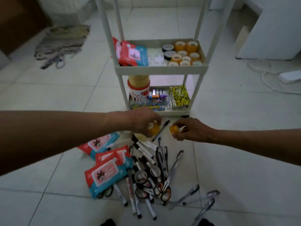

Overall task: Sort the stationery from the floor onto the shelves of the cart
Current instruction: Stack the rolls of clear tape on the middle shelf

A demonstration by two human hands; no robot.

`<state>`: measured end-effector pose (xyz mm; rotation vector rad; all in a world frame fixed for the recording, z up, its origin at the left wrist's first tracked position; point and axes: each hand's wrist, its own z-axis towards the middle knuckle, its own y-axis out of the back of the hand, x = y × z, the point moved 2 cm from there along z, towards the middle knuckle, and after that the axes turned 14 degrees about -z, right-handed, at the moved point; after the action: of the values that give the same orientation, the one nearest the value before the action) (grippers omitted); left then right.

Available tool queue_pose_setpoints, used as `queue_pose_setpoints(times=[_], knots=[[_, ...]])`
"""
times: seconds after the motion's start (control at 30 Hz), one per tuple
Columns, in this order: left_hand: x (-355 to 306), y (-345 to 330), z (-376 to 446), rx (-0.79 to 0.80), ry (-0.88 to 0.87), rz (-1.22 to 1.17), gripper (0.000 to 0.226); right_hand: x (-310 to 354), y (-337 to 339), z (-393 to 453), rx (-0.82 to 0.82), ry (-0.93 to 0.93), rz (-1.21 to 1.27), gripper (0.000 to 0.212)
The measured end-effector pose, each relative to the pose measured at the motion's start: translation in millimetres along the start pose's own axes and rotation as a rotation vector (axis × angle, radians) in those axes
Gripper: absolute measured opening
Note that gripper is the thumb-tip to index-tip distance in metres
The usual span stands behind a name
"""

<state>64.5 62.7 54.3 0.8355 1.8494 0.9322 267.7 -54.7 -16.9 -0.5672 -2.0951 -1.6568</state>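
Observation:
My left hand (143,121) grips a yellow tape roll (154,129) just above the floor, in front of the white cart (160,68). My right hand (189,130) pinches a second yellow tape roll (174,129) beside it. A black pen (160,130) lies between the two hands. On the floor below lie several wipe packs (105,174), markers (145,150), pens (175,165) and scissors (162,189). The cart's middle shelf holds wipe packs (130,53) and several tape rolls (185,53). Its bottom shelf (175,111) holds a tub, markers and yellow patterned sticks.
A crumpled rug (63,43) lies on the tiles at the back left. A white appliance (273,30) stands at the right, with a power strip (290,76) and cables on the floor near it. My feet show at the bottom edge.

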Motion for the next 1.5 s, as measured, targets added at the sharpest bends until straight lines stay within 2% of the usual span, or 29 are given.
queue_pose_setpoints(times=[0.07, 0.2, 0.33, 0.53, 0.67, 0.77, 0.9, 1.0, 1.1, 1.23, 1.5], knots=[[6.8, 26.0, 3.7, -0.060, 0.019, -0.027, 0.056, 12.6, 20.6, 4.0, -0.060, 0.004, 0.068, 0.028], [3.1, 63.2, 17.7, -0.158, 0.012, -0.182, 0.057, 38.0, 61.6, 2.5, -0.182, 0.001, 0.139, 0.034], [-9.1, 98.1, 27.6, -0.110, -0.024, -0.248, 0.057, 64.5, 98.4, -6.4, -0.275, 0.026, 0.132, 0.045], [-25.7, 157.5, 24.2, -0.117, -0.069, -0.356, 0.056, 101.9, 162.3, -11.8, -0.329, -0.011, -0.030, 0.053], [-21.7, 181.4, 18.7, -0.294, -0.064, -0.269, 0.059, 124.2, 202.9, 4.9, -0.398, -0.081, -0.232, 0.046], [-18.1, 188.7, 20.9, -0.446, -0.028, -0.180, 0.059, 136.5, 223.8, 29.6, -0.442, -0.166, -0.288, 0.039], [-13.8, 192.3, 24.8, -0.628, 0.053, -0.205, 0.059, 134.1, 234.3, 69.0, -0.405, -0.315, -0.339, 0.042], [-16.4, 192.2, 29.7, -0.692, 0.083, -0.232, 0.059, 124.5, 235.3, 92.8, -0.427, -0.369, -0.455, 0.043], [-20.4, 191.6, 32.4, -0.704, 0.075, -0.252, 0.058, 109.9, 239.1, 107.4, -0.428, -0.442, -0.560, 0.046], [-16.8, 189.3, 30.1, -0.699, 0.060, -0.229, 0.057, 91.1, 243.6, 117.6, -0.423, -0.530, -0.531, 0.050], [8.1, 181.0, 23.4, -0.681, 0.098, -0.292, 0.055, 88.0, 229.9, 140.6, -0.434, -0.502, -0.545, 0.052]])
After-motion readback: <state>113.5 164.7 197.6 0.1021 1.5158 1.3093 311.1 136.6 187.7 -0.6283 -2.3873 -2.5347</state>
